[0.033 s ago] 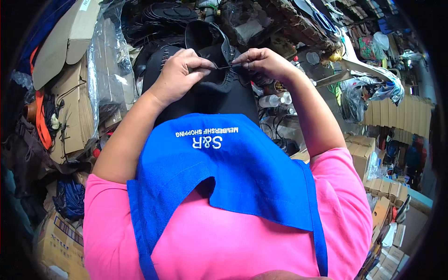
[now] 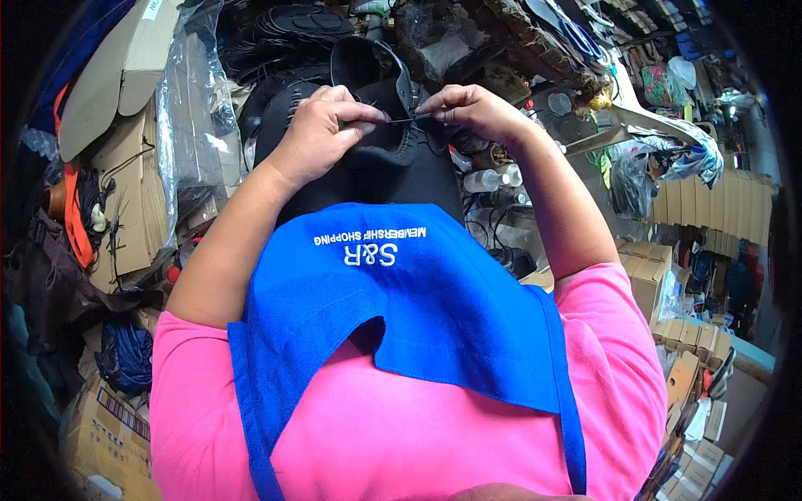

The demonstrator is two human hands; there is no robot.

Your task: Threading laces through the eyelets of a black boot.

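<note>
Straighter than a moment ago, a thin dark strand spans my left fingers and right fingers, both seemingly pinched on it. Beyond my blue cloth apron's far edge, the curved black stitched piece looks light, bendable, best gripped by its rim.

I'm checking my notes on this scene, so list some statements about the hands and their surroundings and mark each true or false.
1. The left hand and right hand are both at the black stitched piece. True.
2. Both hands are gloved. False: both are bare.
3. A clear bottle lies to the right of the black stitched piece. True.
4. The apron is red. False: the apron is blue.
5. An orange strip hangs at the left side. True.
</note>
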